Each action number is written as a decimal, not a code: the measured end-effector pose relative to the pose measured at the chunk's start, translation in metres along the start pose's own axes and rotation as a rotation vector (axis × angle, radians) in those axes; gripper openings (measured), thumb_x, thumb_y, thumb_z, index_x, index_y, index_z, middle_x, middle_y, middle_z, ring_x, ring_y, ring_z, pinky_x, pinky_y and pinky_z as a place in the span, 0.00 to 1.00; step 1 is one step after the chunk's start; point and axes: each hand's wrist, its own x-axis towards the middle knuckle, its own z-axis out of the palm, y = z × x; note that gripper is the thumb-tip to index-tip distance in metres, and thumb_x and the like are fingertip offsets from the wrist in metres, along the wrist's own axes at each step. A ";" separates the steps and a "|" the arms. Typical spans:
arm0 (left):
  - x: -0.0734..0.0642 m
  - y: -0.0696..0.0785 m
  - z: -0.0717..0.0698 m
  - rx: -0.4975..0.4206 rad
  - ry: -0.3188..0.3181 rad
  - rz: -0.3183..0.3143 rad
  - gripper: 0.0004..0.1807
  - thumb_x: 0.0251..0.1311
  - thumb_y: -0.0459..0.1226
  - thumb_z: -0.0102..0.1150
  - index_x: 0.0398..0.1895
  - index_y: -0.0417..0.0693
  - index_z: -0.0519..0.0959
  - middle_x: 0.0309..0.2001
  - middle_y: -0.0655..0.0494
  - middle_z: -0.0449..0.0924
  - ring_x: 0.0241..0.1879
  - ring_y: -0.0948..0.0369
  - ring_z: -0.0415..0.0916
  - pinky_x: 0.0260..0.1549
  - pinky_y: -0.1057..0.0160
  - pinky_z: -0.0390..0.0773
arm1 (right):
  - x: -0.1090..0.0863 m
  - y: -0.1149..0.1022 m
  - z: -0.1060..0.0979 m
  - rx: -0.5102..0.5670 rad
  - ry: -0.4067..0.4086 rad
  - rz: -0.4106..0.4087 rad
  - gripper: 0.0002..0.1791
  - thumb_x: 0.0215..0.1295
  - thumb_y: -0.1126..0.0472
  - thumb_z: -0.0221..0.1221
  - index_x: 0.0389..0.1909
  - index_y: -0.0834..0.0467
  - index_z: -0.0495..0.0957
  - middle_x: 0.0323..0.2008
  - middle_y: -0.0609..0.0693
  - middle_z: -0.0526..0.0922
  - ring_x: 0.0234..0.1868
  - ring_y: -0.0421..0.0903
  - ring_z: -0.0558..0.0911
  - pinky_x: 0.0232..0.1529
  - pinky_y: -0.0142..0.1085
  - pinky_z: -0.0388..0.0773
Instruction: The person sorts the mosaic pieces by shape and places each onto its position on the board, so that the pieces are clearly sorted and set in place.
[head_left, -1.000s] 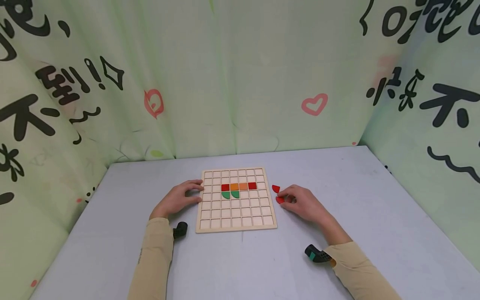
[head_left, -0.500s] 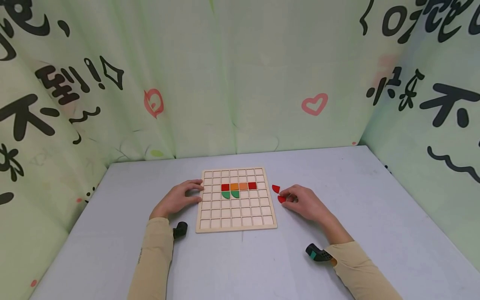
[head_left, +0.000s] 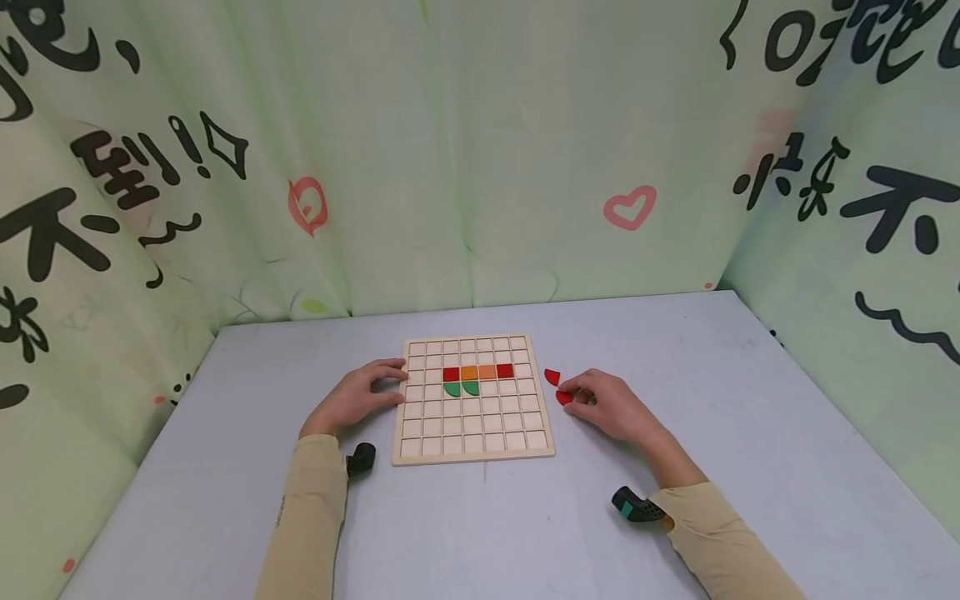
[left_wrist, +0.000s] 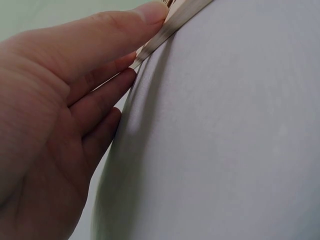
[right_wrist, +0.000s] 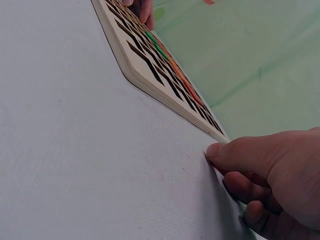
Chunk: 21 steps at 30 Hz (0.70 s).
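A square wooden grid board (head_left: 474,458) lies flat on the table. My left hand (head_left: 356,400) rests against its left edge, fingers fairly straight; in the left wrist view the thumb (left_wrist: 117,27) touches the rim. To the right of the board, my right hand (head_left: 609,406) pinches a red quarter-round tile (head_left: 563,398) between thumb and index finger, low over the tabletop. That tile is hidden in the right wrist view. A second red quarter-round tile (head_left: 552,377) lies just beyond the fingertips. On the board, two green quarter-round tiles (head_left: 470,388) sit under a row of square tiles.
The row holds a red square (head_left: 451,374), two orange squares (head_left: 469,372) and another red square (head_left: 505,371). A pale cloth covers the table (head_left: 480,533). Green printed curtains (head_left: 472,167) enclose its back and sides. Black wrist devices (head_left: 362,459) sit at both cuffs.
My right hand has shifted very slightly right, and the red tile at its fingertips has slid right with it. The left hand and the board have stayed put.
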 end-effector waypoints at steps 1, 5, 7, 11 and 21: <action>0.000 0.000 0.000 -0.002 0.000 -0.001 0.23 0.60 0.40 0.67 0.58 0.44 0.79 0.70 0.52 0.66 0.72 0.49 0.56 0.69 0.47 0.59 | 0.000 0.000 0.000 0.001 0.001 0.001 0.14 0.60 0.66 0.66 0.47 0.62 0.83 0.37 0.49 0.79 0.34 0.42 0.74 0.35 0.35 0.75; 0.000 0.001 0.000 -0.003 0.000 0.003 0.23 0.60 0.40 0.67 0.58 0.44 0.79 0.70 0.52 0.66 0.72 0.49 0.56 0.70 0.46 0.58 | 0.000 0.000 0.001 0.006 0.005 -0.001 0.14 0.60 0.66 0.66 0.48 0.62 0.83 0.37 0.49 0.80 0.34 0.43 0.74 0.36 0.36 0.75; 0.000 0.000 0.000 -0.001 0.002 0.006 0.23 0.60 0.40 0.67 0.58 0.44 0.79 0.70 0.52 0.66 0.72 0.49 0.56 0.70 0.47 0.58 | 0.000 0.000 0.001 0.010 0.016 0.001 0.14 0.60 0.66 0.66 0.48 0.62 0.83 0.38 0.50 0.81 0.35 0.43 0.75 0.37 0.37 0.76; 0.000 0.000 0.000 0.000 0.001 0.004 0.22 0.60 0.40 0.67 0.58 0.45 0.79 0.70 0.52 0.66 0.72 0.49 0.56 0.70 0.47 0.59 | 0.001 0.001 0.003 0.024 0.050 0.014 0.15 0.61 0.66 0.65 0.49 0.61 0.83 0.43 0.53 0.82 0.39 0.46 0.78 0.42 0.41 0.79; 0.001 -0.003 0.000 -0.009 0.002 0.011 0.22 0.60 0.40 0.67 0.58 0.45 0.79 0.70 0.53 0.66 0.72 0.49 0.56 0.70 0.47 0.59 | 0.003 -0.004 0.006 0.128 0.074 0.039 0.15 0.63 0.66 0.64 0.51 0.57 0.82 0.49 0.55 0.80 0.45 0.50 0.81 0.48 0.46 0.81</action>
